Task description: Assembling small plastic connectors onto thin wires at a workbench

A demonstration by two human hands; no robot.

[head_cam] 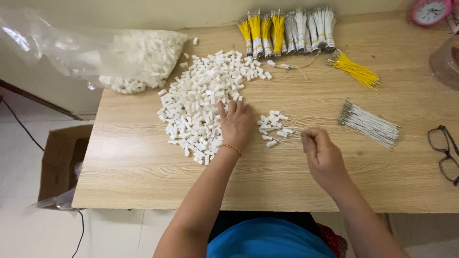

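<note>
While the right hand [324,155] pinches a thin white wire between closed fingertips, small finished connectors with wires [275,129] lie just beyond it. Her left hand [235,123] rests, fingers spread, on the heap of white plastic connectors [201,95]. Farther back on the wooden table [143,162] lie loose white wires [370,125], then yellow wire bundles [260,31].

Black-framed glasses [444,153] lie at the table's [143,162] edge — pink clock [430,10] above.
</note>
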